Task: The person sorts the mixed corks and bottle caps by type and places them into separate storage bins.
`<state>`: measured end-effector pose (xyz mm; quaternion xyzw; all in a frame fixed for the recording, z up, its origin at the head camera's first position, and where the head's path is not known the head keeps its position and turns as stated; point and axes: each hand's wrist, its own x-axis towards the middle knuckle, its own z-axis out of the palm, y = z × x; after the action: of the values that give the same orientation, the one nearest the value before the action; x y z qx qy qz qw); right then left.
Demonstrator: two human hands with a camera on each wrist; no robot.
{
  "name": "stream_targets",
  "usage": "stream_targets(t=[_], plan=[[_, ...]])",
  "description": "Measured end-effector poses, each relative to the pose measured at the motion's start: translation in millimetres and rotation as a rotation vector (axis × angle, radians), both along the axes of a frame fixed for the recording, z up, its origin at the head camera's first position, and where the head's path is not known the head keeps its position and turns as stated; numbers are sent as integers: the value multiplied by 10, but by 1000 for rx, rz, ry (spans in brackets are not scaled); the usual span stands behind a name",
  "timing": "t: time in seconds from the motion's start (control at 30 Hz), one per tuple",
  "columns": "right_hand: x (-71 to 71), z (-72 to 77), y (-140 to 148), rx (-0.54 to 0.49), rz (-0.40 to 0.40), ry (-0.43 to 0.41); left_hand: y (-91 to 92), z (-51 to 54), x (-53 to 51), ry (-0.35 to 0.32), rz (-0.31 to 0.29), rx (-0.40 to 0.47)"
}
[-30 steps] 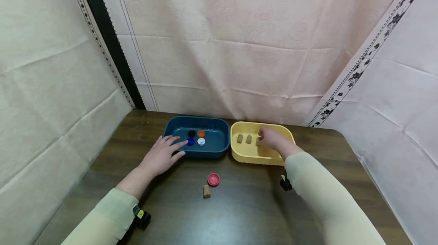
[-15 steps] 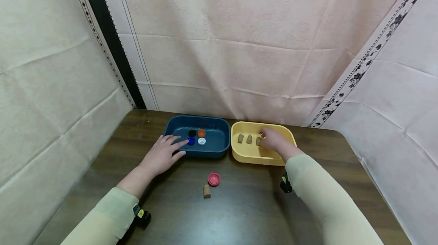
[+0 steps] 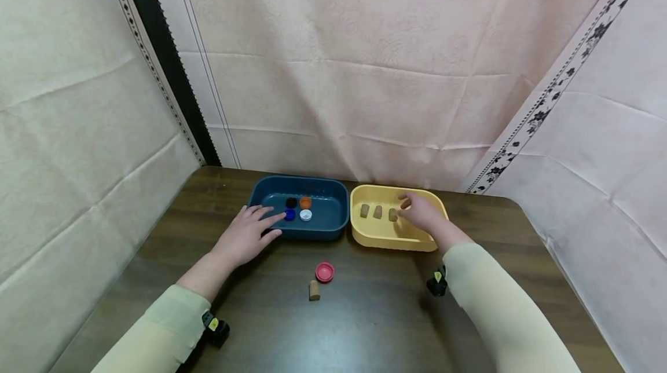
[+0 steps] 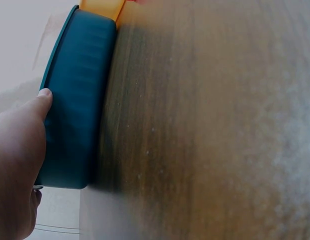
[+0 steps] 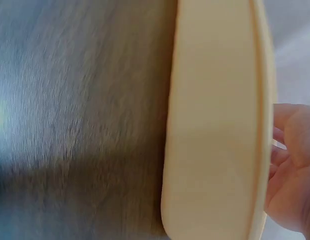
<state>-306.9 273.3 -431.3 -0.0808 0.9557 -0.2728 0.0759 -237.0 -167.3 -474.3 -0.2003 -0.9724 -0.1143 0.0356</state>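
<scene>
My left hand (image 3: 246, 235) reaches over the near left side of the blue tray (image 3: 325, 234), fingers spread, one fingertip at the blue cap (image 3: 289, 215). Around that cap lie a black cap (image 3: 291, 203), an orange cap (image 3: 305, 203) and a white cap (image 3: 305, 215). In the left wrist view the thumb is at the tray's rim. My right hand (image 3: 421, 212) hovers inside the yellow tray (image 3: 391, 242), holding nothing, just right of a cork (image 3: 393, 215). Two more corks, the middle one (image 3: 377, 212) and the left one (image 3: 365, 211), stand in line with it.
On the brown table (image 3: 250, 326), nearer than the trays, lie a red cap (image 3: 325, 272) and a loose cork (image 3: 314, 291). The trays sit side by side at the table's back edge, before a cloth curtain (image 3: 333, 101). Cloth also hangs at both sides.
My right hand has let go of the rightmost cork in the yellow tray and drawn slightly right, away from it, fingers loosening. The left hand has stayed in place.
</scene>
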Motion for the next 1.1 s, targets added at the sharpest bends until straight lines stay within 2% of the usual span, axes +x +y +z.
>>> stream_targets(t=[0.17,0.3,0.4,0.57,0.8,1.1], plan=[[101,56,23,-96,-77,77,3,-1,6,0,-1,5],[221,90,4,-218,-146,106,1,7,27,-6,-2,11],[336,104,-18,-303,-158,138,4,0,32,-7,-2,10],[591,176,-95,-414,-132,185,11,13,17,-4,-5,10],[948,242,-249,-470,-98,109,-2,30,9,2,-4,10],[1300,78,-331,-482,-5,27,6,8,11,5,0,2]])
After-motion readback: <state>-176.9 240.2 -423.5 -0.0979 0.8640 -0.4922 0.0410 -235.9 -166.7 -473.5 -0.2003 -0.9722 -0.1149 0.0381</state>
